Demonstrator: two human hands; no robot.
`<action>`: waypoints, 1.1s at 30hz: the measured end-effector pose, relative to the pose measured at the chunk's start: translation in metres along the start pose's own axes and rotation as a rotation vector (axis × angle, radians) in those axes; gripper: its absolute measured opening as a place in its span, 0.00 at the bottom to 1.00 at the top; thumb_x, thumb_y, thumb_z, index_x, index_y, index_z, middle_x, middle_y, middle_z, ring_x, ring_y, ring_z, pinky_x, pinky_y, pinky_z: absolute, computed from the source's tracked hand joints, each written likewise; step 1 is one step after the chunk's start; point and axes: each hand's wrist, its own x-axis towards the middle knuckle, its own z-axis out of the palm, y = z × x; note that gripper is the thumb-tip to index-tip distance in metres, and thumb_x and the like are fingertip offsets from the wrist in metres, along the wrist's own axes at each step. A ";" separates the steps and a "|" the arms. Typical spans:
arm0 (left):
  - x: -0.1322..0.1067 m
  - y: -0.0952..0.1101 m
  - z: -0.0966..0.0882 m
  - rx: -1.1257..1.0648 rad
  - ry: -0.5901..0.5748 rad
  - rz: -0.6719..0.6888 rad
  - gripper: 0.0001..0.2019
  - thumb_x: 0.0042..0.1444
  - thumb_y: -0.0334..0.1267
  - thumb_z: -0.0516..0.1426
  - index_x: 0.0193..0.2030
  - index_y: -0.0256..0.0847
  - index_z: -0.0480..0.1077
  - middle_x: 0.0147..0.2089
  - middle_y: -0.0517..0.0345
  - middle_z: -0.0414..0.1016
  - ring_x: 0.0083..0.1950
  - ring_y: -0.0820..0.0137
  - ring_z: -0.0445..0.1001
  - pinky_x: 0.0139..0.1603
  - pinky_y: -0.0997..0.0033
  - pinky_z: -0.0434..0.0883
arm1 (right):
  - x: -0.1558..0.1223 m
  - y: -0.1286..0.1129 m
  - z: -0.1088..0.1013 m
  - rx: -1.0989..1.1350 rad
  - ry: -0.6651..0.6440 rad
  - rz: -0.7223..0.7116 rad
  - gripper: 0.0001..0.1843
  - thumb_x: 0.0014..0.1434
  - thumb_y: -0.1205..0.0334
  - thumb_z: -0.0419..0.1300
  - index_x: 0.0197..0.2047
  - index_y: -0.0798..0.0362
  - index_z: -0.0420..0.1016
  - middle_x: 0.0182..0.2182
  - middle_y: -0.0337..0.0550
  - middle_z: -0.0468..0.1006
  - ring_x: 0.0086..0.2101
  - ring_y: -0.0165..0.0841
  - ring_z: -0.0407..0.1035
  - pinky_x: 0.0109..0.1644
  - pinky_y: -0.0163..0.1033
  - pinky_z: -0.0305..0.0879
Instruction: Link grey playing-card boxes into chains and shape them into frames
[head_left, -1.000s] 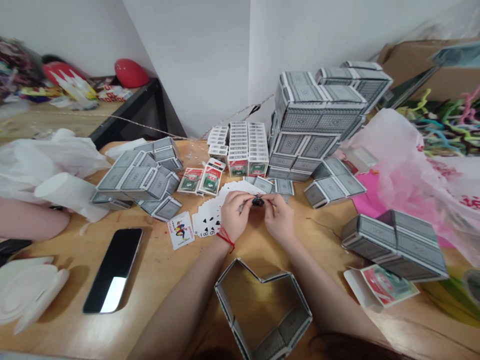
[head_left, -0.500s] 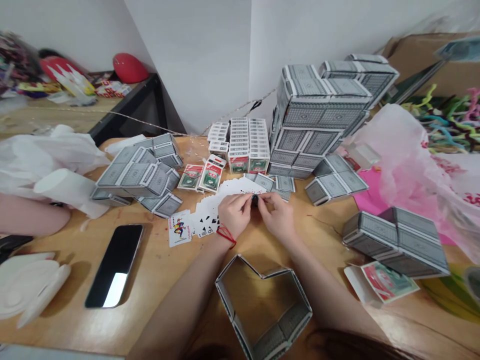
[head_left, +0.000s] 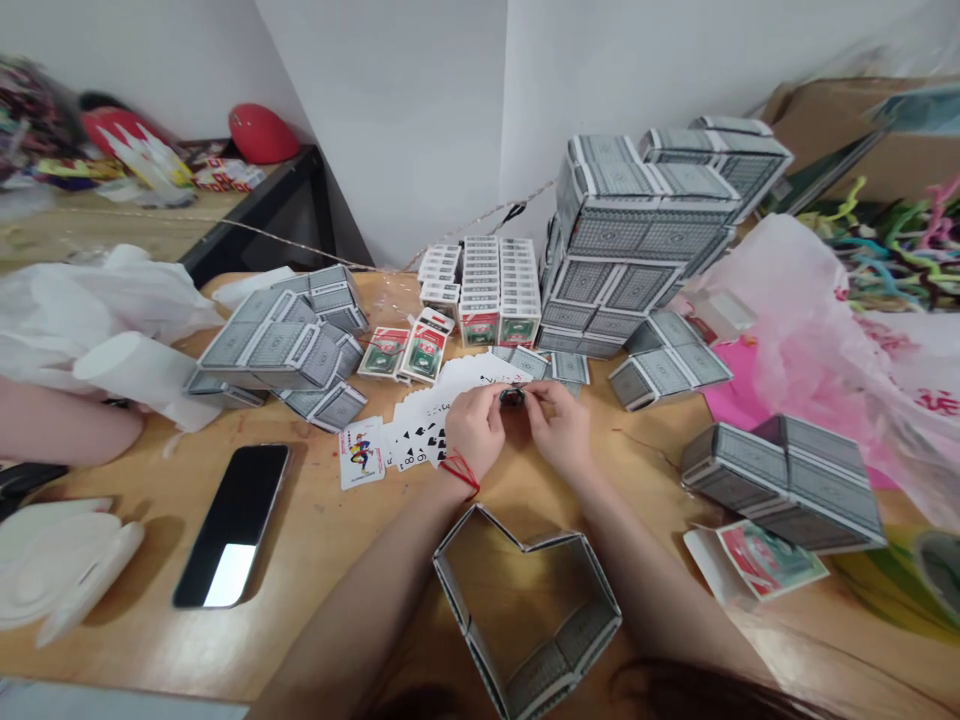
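Note:
Both hands meet over the middle of the table, fingertips pinched on a small dark object [head_left: 513, 396] with a hint of green; its kind is too small to make out. My left hand [head_left: 478, 425], with a red string at the wrist, holds its left side. On its right side are the fingers of my right hand [head_left: 557, 425]. Spread playing cards [head_left: 424, 425] lie beside and behind my left hand, a joker card [head_left: 361, 453] at their near end. Between my forearms stands a heart-shaped frame [head_left: 525, 545] made of grey-patterned cards.
A tall stack of card-built blocks [head_left: 630, 240] rises at the back right, near rows of card boxes [head_left: 480, 285]. More blocks stand left [head_left: 262, 340] and right [head_left: 787, 480]. A phone [head_left: 232, 525] lies at left. Another person's arm [head_left: 64, 420] reaches in from the left edge.
The small dark object shows more between my fingertips, and my hands are slightly farther apart. The view has shifted a little; the cards and blocks stay in place.

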 end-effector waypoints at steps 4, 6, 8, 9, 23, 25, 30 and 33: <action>0.006 0.000 -0.003 -0.124 0.033 0.024 0.06 0.56 0.32 0.52 0.35 0.39 0.70 0.34 0.55 0.74 0.39 0.69 0.70 0.43 0.69 0.68 | 0.005 -0.002 -0.002 0.064 -0.026 -0.004 0.07 0.56 0.62 0.53 0.32 0.51 0.72 0.30 0.43 0.74 0.33 0.34 0.67 0.37 0.38 0.65; 0.008 -0.001 -0.004 -0.183 0.052 0.001 0.05 0.55 0.31 0.53 0.33 0.39 0.71 0.35 0.55 0.74 0.41 0.69 0.70 0.44 0.68 0.68 | 0.006 -0.003 -0.002 0.076 -0.053 0.019 0.07 0.56 0.62 0.53 0.32 0.51 0.72 0.29 0.43 0.74 0.32 0.33 0.66 0.36 0.38 0.64; 0.009 -0.003 -0.005 -0.242 0.060 -0.043 0.04 0.53 0.30 0.55 0.32 0.39 0.71 0.35 0.56 0.74 0.40 0.70 0.70 0.43 0.69 0.68 | 0.007 -0.003 -0.002 0.113 -0.083 0.048 0.08 0.56 0.63 0.52 0.31 0.52 0.71 0.29 0.42 0.74 0.32 0.33 0.66 0.37 0.38 0.63; 0.010 -0.004 -0.005 -0.271 0.054 -0.062 0.04 0.53 0.29 0.55 0.31 0.39 0.71 0.34 0.56 0.74 0.40 0.70 0.71 0.42 0.69 0.69 | 0.007 -0.002 -0.002 0.138 -0.096 0.063 0.08 0.56 0.64 0.52 0.31 0.52 0.71 0.29 0.42 0.74 0.32 0.33 0.67 0.37 0.38 0.63; 0.011 -0.007 -0.004 -0.241 -0.036 0.058 0.10 0.57 0.28 0.50 0.36 0.39 0.72 0.36 0.55 0.74 0.40 0.70 0.71 0.43 0.69 0.69 | 0.005 0.005 0.000 0.320 -0.062 0.133 0.06 0.56 0.61 0.53 0.32 0.52 0.69 0.26 0.40 0.73 0.27 0.30 0.70 0.34 0.37 0.68; 0.010 -0.008 -0.004 -0.243 -0.049 0.046 0.10 0.56 0.28 0.50 0.35 0.40 0.72 0.36 0.56 0.75 0.40 0.71 0.72 0.43 0.69 0.69 | 0.006 0.004 0.000 0.308 -0.055 0.115 0.06 0.55 0.60 0.55 0.32 0.52 0.70 0.27 0.40 0.73 0.27 0.30 0.70 0.34 0.37 0.69; 0.009 -0.008 -0.006 -0.200 -0.035 0.001 0.07 0.56 0.31 0.53 0.36 0.40 0.73 0.35 0.57 0.77 0.37 0.70 0.73 0.40 0.70 0.69 | 0.007 0.002 -0.003 0.180 -0.053 0.009 0.06 0.55 0.61 0.56 0.31 0.51 0.73 0.29 0.41 0.74 0.29 0.30 0.70 0.33 0.36 0.67; 0.010 -0.007 -0.008 -0.142 -0.024 0.040 0.06 0.55 0.32 0.54 0.35 0.41 0.73 0.34 0.57 0.77 0.37 0.70 0.73 0.40 0.69 0.69 | 0.007 0.000 -0.004 0.113 -0.041 -0.027 0.06 0.55 0.62 0.56 0.31 0.51 0.74 0.27 0.41 0.74 0.28 0.30 0.69 0.32 0.35 0.65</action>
